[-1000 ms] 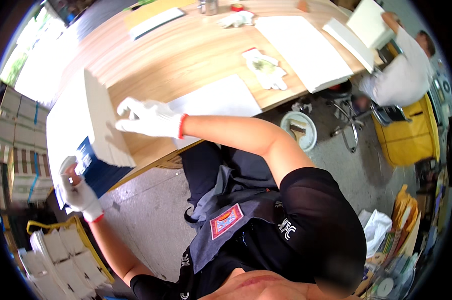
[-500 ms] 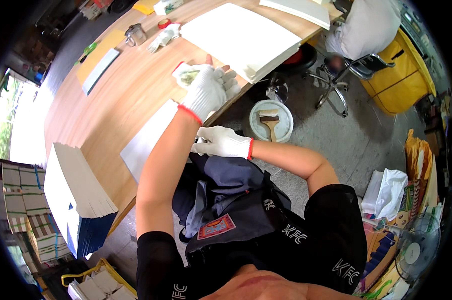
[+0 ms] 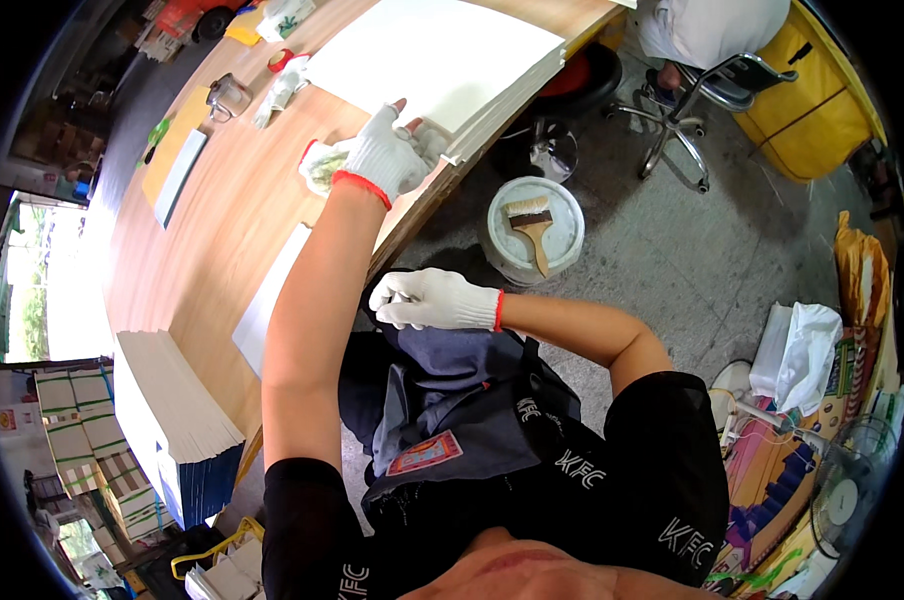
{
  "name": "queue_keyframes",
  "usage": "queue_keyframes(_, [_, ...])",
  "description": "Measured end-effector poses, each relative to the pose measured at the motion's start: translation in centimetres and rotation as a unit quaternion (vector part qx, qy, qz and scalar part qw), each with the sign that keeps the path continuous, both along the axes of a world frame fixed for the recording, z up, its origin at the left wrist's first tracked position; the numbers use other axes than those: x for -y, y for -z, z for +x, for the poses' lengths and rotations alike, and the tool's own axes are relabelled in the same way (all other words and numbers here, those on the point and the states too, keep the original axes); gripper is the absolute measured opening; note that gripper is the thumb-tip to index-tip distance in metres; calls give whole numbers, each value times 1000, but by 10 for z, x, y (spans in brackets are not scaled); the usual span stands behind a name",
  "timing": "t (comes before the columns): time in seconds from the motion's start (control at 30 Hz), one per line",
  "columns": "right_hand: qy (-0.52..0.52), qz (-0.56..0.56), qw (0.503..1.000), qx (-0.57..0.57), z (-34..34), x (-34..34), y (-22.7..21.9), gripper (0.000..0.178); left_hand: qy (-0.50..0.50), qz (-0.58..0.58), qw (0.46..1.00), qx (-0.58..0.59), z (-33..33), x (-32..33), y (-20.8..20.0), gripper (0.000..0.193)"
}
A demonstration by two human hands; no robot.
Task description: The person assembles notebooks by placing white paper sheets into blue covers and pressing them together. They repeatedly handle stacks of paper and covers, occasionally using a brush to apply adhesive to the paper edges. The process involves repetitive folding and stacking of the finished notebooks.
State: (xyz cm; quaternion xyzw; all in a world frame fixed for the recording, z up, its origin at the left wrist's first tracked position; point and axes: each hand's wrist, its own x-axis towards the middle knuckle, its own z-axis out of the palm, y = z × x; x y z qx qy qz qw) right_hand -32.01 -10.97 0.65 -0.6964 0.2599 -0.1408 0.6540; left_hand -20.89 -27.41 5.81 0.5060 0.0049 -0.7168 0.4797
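My left hand (image 3: 385,152), in a white knitted glove with bare fingertips showing, reaches across the wooden table (image 3: 212,270). Its fingers are apart at the near corner of a thick stack of large white sheets (image 3: 432,60). Beside that wrist lies a stained white glove (image 3: 322,165) with a red edge. Over my lap, off the table's edge, my gloved right hand (image 3: 427,300) is curled; whatever may be inside its fingers is hidden. A white sheet (image 3: 269,305) lies on the table, partly covered by my left forearm.
A pile of blue-covered white blocks (image 3: 177,420) stands at the table's left corner. A metal mug (image 3: 229,97), red tape roll (image 3: 281,61) and green-handled scissors (image 3: 156,138) lie farther back. On the floor, a white bucket (image 3: 512,262) carries a wide brush (image 3: 532,228). A wheeled chair (image 3: 727,85) stands beyond.
My left hand has moved slightly left and up toward the sheet stack. My right hand has drawn back from the table edge and lowered a little. The whole view has shifted.
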Motion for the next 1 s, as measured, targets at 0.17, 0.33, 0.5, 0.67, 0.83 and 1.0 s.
queue_keyframes(0.17, [17, 32, 999, 2, -18, 9, -7, 28, -11, -114, 987, 116, -29, 10, -13, 31])
queue_keyframes(0.33, [84, 84, 993, 10, -32, 46, -16, 29, -44, -103, 989, 93, -20, 38, 3, 30])
queue_keyframes(0.5, [293, 94, 945, 109, -57, 125, -26, 40, 28, -252, 965, 58, 75, 10, -20, 24])
queue_keyframes(0.67, [297, 284, 886, 216, -50, 190, -70, 35, -33, -174, 971, 159, 195, -78, -29, 24])
queue_keyframes(0.83, [100, 85, 989, 69, 51, 172, -56, 41, -14, -60, 938, 341, 280, -197, -21, 34])
queue_keyframes(1.0, [49, 6, 991, -127, 139, 129, -48, 23, -192, -99, 922, 323, 338, -282, 50, 40])
